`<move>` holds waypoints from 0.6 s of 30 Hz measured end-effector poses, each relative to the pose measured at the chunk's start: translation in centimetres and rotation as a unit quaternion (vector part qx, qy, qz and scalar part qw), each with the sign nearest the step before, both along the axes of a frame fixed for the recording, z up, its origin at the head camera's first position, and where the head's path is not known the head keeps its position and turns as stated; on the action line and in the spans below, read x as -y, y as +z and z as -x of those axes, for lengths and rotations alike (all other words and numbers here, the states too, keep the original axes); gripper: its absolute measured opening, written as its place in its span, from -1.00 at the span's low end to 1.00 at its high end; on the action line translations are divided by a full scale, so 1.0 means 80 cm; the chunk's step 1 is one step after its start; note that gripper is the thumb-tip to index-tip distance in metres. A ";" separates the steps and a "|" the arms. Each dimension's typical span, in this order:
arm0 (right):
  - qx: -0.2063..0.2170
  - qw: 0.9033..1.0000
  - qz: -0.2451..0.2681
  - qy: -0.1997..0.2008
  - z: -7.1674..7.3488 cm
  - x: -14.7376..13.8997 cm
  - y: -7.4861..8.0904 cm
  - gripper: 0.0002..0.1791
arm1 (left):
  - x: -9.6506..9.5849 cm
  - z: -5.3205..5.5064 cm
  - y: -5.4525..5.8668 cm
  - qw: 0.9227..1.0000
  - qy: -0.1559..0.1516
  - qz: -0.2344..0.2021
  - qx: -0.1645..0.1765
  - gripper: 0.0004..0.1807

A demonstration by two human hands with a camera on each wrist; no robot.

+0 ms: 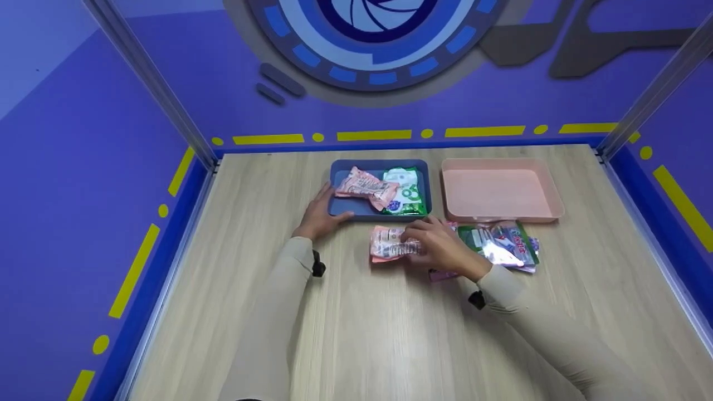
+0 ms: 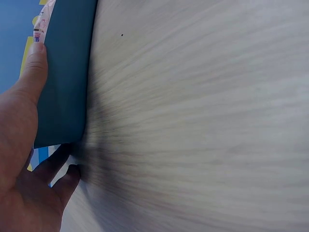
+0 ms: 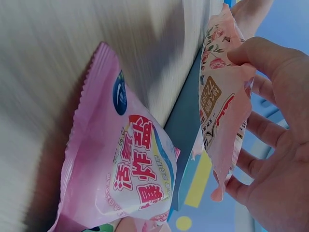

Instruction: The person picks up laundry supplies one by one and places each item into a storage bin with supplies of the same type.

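My left hand (image 1: 321, 216) rests against the left front corner of the blue tray (image 1: 356, 210). Its thumb lies along the front wall and its fingers reach along the left side. Inside the tray are a crumpled pink packet (image 1: 365, 186) and a green-and-white packet (image 1: 409, 192). In front of the tray, my right hand (image 1: 437, 245) pinches another pink packet (image 1: 387, 243) between thumb and fingers; the right wrist view shows roses printed on this packet (image 3: 224, 96). Below that hand, a pink-purple bag (image 3: 120, 159) with red lettering lies on the table.
To the right of the blue tray stands a pink tray (image 1: 501, 192) with nothing in it. Several shiny packets (image 1: 501, 245) overlap on the table before it, partly hidden by my right hand. Blue panels (image 1: 390, 117) wall the wooden table (image 1: 362, 334) at the back and sides.
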State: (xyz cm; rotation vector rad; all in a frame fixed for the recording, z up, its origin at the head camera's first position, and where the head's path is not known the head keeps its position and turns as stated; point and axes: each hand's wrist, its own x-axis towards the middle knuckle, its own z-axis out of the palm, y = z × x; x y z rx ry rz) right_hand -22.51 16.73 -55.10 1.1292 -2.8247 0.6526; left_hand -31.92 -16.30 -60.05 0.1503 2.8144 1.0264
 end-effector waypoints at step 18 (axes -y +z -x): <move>-0.016 1.000 0.007 -0.019 -0.003 -0.015 0.003 -0.61 | -0.002 -0.003 0.002 1.000 0.007 -0.002 -0.006 0.06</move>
